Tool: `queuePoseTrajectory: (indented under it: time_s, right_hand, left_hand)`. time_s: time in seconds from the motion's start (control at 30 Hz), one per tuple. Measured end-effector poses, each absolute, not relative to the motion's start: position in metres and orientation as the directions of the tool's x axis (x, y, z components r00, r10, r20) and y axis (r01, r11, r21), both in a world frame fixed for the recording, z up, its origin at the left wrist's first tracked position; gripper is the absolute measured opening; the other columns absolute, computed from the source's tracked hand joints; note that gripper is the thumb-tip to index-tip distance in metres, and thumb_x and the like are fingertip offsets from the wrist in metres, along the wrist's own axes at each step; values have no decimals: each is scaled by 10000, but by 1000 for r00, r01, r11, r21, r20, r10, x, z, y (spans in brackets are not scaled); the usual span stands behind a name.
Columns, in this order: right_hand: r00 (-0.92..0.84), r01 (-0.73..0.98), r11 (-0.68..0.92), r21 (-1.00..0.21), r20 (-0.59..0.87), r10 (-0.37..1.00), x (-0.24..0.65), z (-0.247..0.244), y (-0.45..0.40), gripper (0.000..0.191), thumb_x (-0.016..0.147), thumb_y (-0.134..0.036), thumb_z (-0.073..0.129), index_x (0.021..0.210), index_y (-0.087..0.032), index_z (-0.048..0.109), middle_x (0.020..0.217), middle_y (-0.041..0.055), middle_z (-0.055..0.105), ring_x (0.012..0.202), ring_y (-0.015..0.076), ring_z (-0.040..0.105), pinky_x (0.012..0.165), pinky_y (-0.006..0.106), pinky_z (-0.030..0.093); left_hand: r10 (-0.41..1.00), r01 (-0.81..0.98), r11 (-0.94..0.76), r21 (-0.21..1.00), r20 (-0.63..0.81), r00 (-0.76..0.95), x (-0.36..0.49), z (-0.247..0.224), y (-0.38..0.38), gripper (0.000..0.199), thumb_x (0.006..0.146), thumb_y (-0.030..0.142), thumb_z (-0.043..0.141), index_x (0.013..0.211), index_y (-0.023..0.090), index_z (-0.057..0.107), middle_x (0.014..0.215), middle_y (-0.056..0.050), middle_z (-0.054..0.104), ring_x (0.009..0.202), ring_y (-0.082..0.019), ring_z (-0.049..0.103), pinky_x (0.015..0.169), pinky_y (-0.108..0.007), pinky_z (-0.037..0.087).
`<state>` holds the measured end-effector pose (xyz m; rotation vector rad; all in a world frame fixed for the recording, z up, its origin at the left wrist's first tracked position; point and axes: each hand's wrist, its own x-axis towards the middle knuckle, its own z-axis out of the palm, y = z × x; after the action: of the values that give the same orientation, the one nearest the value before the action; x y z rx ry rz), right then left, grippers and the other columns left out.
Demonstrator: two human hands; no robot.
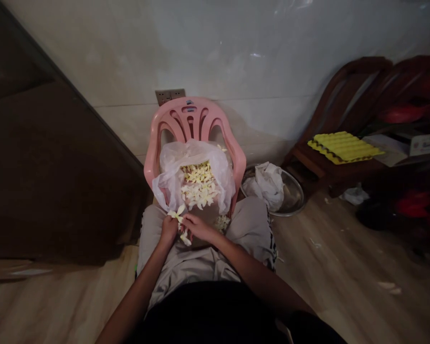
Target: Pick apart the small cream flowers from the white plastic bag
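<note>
Two hands, both in my lap, and a heap of flowers in front of them. Far left, a dark brown panel [57, 167] slants across the view, with the pale wood floor [57, 301] running below it. Next comes my left hand [168, 230], pinching a white-and-yellow bloom [177, 212] at its fingertips. My right hand [198, 227] is right up against it, so the hands are together; its fingers curve over the spot where a second bloom [185, 238] pokes out underneath (whether they actually grip it, I can't tell). Straight ahead, a pink plastic chair [186, 112] stands against the tiled wall [272, 62], with a double socket [170, 95] just behind its back. A clear plastic bag [172, 165] sits against the chair and holds the main pile of flowers [198, 184], and a few more lie on my beige trousers [251, 229] (they're all white with yellow centres). To the right, a steel basin [292, 191] sits on the floor with a crumpled white bag [267, 184] in it. Beyond that is a dark wooden chair [329, 157] carrying a yellow tray [344, 147], and at the far edge a printed box [426, 143].
</note>
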<state>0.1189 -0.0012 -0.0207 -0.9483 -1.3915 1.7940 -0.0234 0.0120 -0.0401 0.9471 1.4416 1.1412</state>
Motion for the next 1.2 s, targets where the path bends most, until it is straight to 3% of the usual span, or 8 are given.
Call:
queuePoseTrajectory:
  time_s: [0.17,0.3,0.4,0.53,0.67,0.9,1.2]
  right_hand:
    - [-454,70,-74,-995,-98,885,122,-21,-3,227,968,-308,454,770,-212,506,652,-45,551,512,93,495,492,192,412]
    - [-284,249,55,-967,-18,959,134,-20,4,240,960,-233,418,733,-208,494,590,-50,558,533,103,504,558,201,377]
    - [-143,294,26,-955,-17,990,142,-22,12,230,954,-237,399,740,-217,481,572,-51,554,509,115,508,553,215,375]
    - [-76,232,9,-973,-9,997,146,-27,20,235,947,-277,388,738,-223,480,591,-40,578,530,130,535,562,225,397]
    - [-41,176,31,-984,24,999,146,-26,23,234,928,-302,399,726,-225,486,594,-34,581,575,141,557,597,236,420]
    - [16,56,24,-998,25,1000,150,-23,27,263,911,-356,406,697,-226,487,597,-30,577,574,139,552,618,252,449]
    - [49,-143,-204,-969,-213,976,151,-18,31,158,843,-330,452,760,-214,520,598,-31,594,543,150,577,540,270,519]
  left_hand:
    - [943,-7,239,971,-234,-235,-22,-38,12,188,599,337,668,550,176,584,417,38,537,371,-100,458,386,-210,316]
    - [927,-31,231,972,-230,-297,-23,-35,12,390,692,550,648,638,165,621,474,23,574,411,-115,494,418,-227,356]
    - [913,-34,239,970,-237,-333,-24,-34,14,508,698,673,618,675,165,622,513,9,599,450,-138,543,445,-241,389]
    - [962,49,232,971,-222,-157,-18,-32,14,557,664,704,656,756,155,664,557,3,627,487,-152,570,471,-247,419]
    - [979,85,203,975,-205,15,-8,-26,10,488,634,645,738,692,165,669,543,2,628,502,-147,571,495,-240,430]
    - [979,125,112,986,-131,156,-5,-20,6,404,669,571,759,736,177,697,590,0,660,548,-139,560,548,-242,450]
    - [968,163,116,980,-148,201,-7,-17,6,382,644,546,769,708,175,702,592,20,642,539,-121,521,546,-232,402]
